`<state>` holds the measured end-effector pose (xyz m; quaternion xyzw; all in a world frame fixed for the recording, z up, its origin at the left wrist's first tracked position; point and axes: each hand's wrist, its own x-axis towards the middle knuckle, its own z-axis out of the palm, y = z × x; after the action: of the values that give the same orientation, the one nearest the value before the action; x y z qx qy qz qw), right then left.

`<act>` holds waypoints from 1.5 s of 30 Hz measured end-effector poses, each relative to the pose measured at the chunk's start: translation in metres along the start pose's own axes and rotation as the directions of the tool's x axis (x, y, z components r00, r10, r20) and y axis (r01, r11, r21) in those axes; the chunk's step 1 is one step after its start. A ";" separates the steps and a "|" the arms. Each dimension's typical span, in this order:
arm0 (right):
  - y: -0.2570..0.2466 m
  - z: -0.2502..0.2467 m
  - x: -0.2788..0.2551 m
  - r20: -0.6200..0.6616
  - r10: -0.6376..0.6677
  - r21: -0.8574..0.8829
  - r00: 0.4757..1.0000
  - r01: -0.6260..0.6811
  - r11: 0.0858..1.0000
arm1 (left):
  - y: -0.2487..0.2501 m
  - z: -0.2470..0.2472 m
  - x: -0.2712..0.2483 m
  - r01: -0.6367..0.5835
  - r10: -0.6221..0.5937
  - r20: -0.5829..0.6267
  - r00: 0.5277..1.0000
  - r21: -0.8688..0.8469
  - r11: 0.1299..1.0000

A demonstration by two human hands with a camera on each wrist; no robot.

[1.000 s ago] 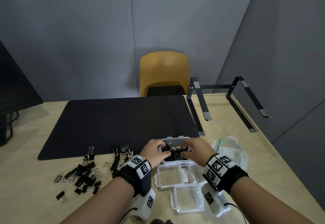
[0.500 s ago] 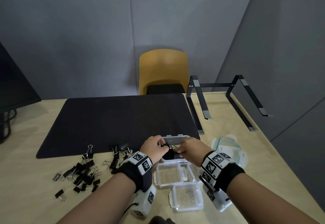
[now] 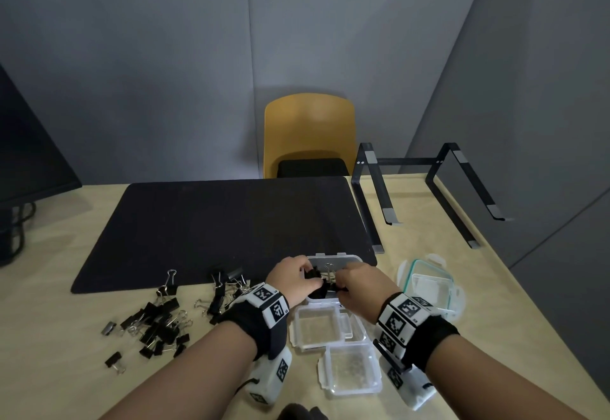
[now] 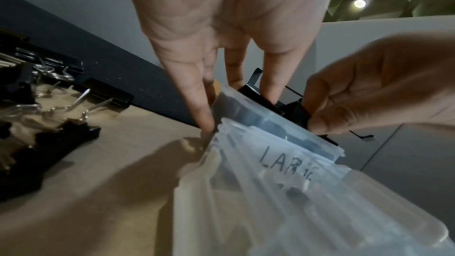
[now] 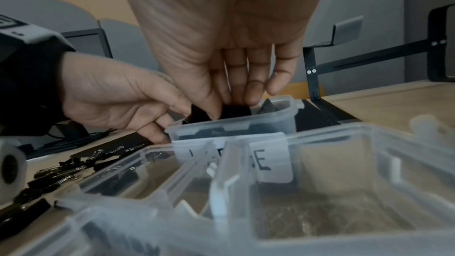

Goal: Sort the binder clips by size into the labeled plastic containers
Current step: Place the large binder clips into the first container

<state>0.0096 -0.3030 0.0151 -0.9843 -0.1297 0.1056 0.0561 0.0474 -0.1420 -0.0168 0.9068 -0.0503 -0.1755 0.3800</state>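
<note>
On pale wood desk [image 3: 49,337] by grey partitions [image 3: 165,56], both hands [image 3: 290,279] pinching black binder clips [image 3: 325,282]

The far container's label [image 4: 289,163] seems to read "LARGE", partly blurred.

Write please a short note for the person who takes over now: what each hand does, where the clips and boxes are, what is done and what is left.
Left hand: fingers on the black clips at the rim of the LARGE box.
Right hand: pinches a large clip over the same box.
Boxes: two empty clear boxes, one just in front of the LARGE box, another nearer still; their labels cannot be read. Lids lie to the right.
Done: some large clips are in the LARGE box.
Left: the pile of clips on the table, left of the boxes, is unsorted.
</note>
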 end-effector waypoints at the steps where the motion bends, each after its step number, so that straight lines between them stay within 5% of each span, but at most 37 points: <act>1: -0.002 -0.001 0.000 0.004 0.006 -0.032 1.000 -0.005 0.999 | 0.000 0.000 0.001 -0.005 0.005 -0.007 1.000 0.025 1.000; 10: -0.002 -0.004 0.012 0.193 0.083 -0.035 0.978 -0.077 0.996 | -0.003 0.001 0.000 -0.025 0.025 -0.021 0.999 0.002 1.000; 24: 0.003 -0.011 0.007 0.135 0.040 0.230 0.990 -0.070 0.971 | -0.009 0.001 -0.006 -0.053 0.052 -0.047 0.998 -0.027 0.998; 29: 0.001 -0.009 0.011 0.268 0.058 0.113 0.962 -0.091 0.989 | -0.015 0.006 -0.005 -0.054 0.053 -0.010 0.999 -0.118 0.992; 35: -0.001 -0.009 0.009 0.204 0.085 0.199 0.975 -0.127 0.972 | -0.013 0.011 -0.004 -0.044 0.036 -0.056 0.998 -0.142 0.989; 45: -0.005 -0.012 0.014 0.298 0.055 0.090 0.953 -0.086 0.992 | -0.009 0.011 -0.004 0.013 -0.020 -0.021 1.000 -0.282 0.959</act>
<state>0.0242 -0.2955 0.0248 -0.9574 -0.0959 0.2598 0.0822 0.0393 -0.1422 -0.0296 0.8459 -0.0127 -0.1733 0.5042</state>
